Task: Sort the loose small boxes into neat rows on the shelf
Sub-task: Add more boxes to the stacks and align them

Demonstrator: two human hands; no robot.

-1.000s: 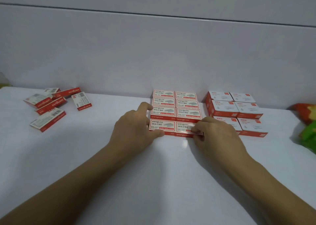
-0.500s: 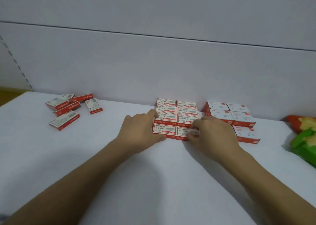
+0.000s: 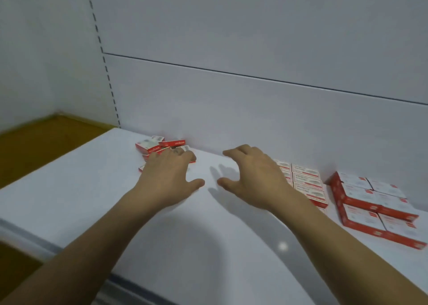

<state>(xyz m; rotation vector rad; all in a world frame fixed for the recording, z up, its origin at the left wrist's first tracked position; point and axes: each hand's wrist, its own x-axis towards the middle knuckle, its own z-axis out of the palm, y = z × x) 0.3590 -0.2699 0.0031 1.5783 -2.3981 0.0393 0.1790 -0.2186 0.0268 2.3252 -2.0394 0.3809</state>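
Note:
A loose heap of small red-and-white boxes (image 3: 159, 146) lies at the back left of the white shelf (image 3: 208, 246). My left hand (image 3: 168, 177) hovers over the heap's near side with fingers spread, covering some boxes; it holds nothing. My right hand (image 3: 252, 175) is open above bare shelf, between the heap and the neat block of flat boxes (image 3: 306, 184). That block sits in tidy rows against the back wall, partly hidden by my right wrist.
A second tidy group of thicker red-and-white boxes (image 3: 372, 205) stands at the far right. The shelf's back panel (image 3: 231, 110) rises just behind the boxes. The shelf's left end (image 3: 69, 158) drops to a brown floor. The front edge (image 3: 129, 281) runs near my forearms.
Both hands have left the neat block and swung left towards the loose heap. The view has turned left too, so the sorted boxes now sit at the right.

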